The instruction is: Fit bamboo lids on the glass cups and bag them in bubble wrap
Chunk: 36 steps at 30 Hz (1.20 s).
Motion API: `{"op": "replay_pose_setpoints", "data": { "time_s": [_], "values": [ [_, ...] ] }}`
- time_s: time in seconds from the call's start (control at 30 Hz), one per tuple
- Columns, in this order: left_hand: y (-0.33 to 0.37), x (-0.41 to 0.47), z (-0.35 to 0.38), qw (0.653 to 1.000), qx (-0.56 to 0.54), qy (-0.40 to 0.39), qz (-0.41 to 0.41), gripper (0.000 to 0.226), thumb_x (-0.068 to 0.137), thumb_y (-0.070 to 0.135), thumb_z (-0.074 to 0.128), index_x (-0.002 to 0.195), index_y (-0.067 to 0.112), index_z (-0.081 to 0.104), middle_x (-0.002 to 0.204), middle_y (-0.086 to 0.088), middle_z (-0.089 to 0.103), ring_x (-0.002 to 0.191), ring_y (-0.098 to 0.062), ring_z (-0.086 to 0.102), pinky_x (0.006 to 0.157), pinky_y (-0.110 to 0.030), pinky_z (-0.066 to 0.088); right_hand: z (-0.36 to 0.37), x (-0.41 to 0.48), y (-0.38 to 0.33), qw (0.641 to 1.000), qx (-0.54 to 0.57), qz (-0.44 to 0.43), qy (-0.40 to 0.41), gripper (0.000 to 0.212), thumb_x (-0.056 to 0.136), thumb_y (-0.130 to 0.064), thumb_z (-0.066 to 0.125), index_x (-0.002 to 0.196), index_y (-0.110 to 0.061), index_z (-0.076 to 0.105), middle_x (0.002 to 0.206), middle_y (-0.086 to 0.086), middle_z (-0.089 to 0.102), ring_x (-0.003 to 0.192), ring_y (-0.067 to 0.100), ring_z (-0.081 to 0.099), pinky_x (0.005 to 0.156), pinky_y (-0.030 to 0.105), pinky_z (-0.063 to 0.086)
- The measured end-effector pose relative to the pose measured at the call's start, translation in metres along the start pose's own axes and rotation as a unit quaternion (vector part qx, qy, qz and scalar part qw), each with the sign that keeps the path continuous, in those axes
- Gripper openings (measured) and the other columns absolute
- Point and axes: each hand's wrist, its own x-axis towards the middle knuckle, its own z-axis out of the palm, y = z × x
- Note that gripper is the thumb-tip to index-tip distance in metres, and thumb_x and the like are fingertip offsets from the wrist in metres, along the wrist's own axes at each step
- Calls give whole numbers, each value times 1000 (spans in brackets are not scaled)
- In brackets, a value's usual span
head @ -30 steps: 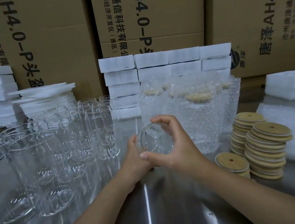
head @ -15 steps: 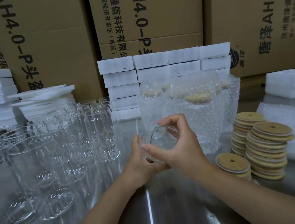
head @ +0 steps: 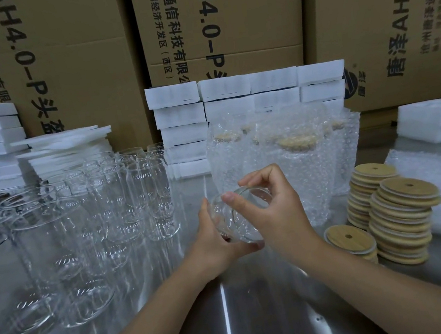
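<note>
Cradling glass cup point(head: 237, 222) in curled left hand point(head: 213, 245); pinching rim with right hand point(head: 281, 215), probably steadying for bamboo lids point(head: 401, 215).

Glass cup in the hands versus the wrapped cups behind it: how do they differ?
The held cup is bare; the bagged cups sit in bubble wrap. The held cup has no lid; the bagged cups carry bamboo lids. The held cup is tilted; the bagged cups stand upright.
</note>
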Motion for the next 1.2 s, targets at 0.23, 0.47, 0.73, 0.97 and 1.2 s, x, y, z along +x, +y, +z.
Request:
{"op": "replay_pose_setpoints", "data": {
  "time_s": [0.23,0.47,0.73,0.97,1.2],
  "values": [
    [0,-1,3,999,-40,-4,20,129,64,10,89,152,13,-6,118,25,50,88,30,52,68,2,42,-1,4,-2,999,31,-4,-16,20,78,-40,69,81,-25,56,86,-18,66,92,3,64,92,28,48],
    [-2,1,-2,999,-47,-1,23,121,66,4,87,153,13,4,126,5,61,101,7,63,92,-22,52,-5,8,-5,998,34,17,-41,14,96,-24,53,94,-21,66,90,-14,69,87,-6,62,76,8,44],
    [-7,1,-4,997,-76,14,3,129,58,35,86,153,23,-1,75,45,60,82,15,64,68,-16,55,-7,5,-7,992,18,20,-120,41,101,-5,40,124,-35,54,119,-31,58,119,3,52,105,23,37],
    [-5,0,-3,995,-92,22,45,86,65,36,81,136,35,33,92,10,70,69,-1,67,59,-18,50,-6,1,-6,979,-64,-14,-193,56,92,-26,50,130,-56,22,149,-24,31,134,-17,23,110,9,21],
    [-11,4,-3,999,21,14,32,63,82,-1,64,124,-30,26,66,-18,53,54,-5,66,47,-8,39,-5,0,-3,984,-90,-21,-151,68,75,-47,69,134,-49,35,141,-26,41,131,-12,33,102,12,29]
  ]
}}
